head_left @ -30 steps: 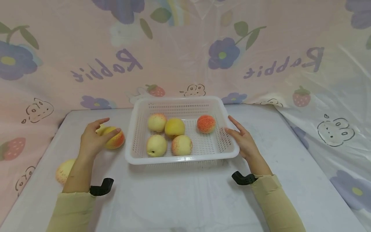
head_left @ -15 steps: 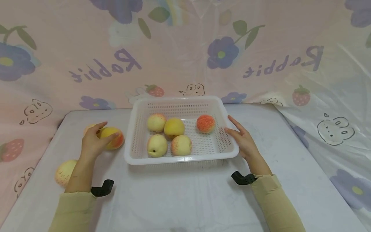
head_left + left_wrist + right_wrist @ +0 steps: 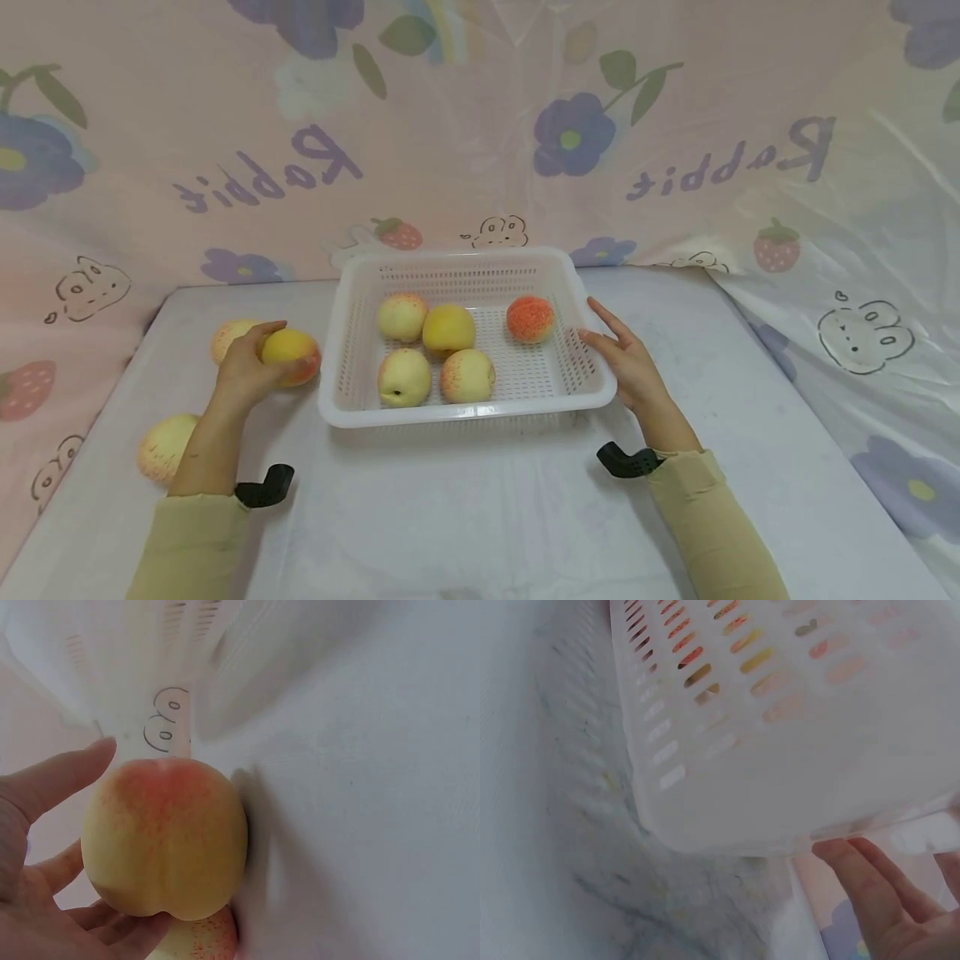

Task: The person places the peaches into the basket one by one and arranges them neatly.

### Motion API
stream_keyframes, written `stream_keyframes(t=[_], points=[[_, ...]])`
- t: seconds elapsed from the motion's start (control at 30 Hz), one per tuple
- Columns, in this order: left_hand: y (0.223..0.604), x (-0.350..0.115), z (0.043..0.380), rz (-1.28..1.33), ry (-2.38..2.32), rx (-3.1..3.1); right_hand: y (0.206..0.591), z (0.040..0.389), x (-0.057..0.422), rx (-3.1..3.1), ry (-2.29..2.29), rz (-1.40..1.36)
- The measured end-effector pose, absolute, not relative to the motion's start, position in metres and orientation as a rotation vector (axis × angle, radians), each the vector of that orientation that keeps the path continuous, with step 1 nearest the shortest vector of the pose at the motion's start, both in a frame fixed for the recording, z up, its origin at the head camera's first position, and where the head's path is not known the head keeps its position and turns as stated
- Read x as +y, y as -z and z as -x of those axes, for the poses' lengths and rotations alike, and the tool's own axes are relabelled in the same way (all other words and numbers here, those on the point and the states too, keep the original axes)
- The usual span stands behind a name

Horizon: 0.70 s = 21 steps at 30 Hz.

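Observation:
On the left of the table, my left hand (image 3: 251, 367) curls its fingers and thumb round a yellow-red peach (image 3: 296, 350). In the left wrist view the peach (image 3: 165, 840) is close up; fingertips touch its lower side, and the thumb lies along its upper left. A white perforated plastic basket (image 3: 480, 410) stands in the middle with several peaches in it, among them a yellow peach (image 3: 448, 327) and a red-orange peach (image 3: 531, 319). At its right end, my right hand (image 3: 633, 367) touches the rim with extended fingers. The right wrist view shows fingertips (image 3: 847, 862) against the basket's outer side (image 3: 795, 780).
One pale speckled peach (image 3: 231, 337) lies just behind the left hand, and another pale peach (image 3: 167, 450) lies beside the left forearm, partly hidden. A white cloth covers the table (image 3: 450, 508). Behind it hangs a patterned curtain (image 3: 442, 150).
My left hand has moved slightly right and drawn its fingers and thumb in round the yellow-red peach. The pale peach behind it has come into sight. The right hand stays at the basket.

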<state>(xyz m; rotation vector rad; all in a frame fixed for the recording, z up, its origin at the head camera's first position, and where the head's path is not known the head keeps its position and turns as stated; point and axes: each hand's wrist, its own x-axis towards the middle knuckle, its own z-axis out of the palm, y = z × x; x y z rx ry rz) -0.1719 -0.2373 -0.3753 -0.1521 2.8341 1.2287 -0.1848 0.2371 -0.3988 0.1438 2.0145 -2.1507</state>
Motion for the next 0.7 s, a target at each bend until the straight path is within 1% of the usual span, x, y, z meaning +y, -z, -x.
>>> stream_keyframes(t=[0.3, 0.47, 0.7], points=[[0.388, -0.237, 0.173, 0.163, -1.204, 2.911, 0.4, 0.185, 0.237, 2.036, 2.135, -0.151], [0.39, -0.237, 0.173, 0.19, -1.211, 2.939, 0.4, 0.185, 0.236, 2.043, 2.131, -0.153], [0.387, -0.239, 0.173, 0.148, -1.231, 2.978, 0.399, 0.186, 0.237, 2.049, 2.125, -0.151]])
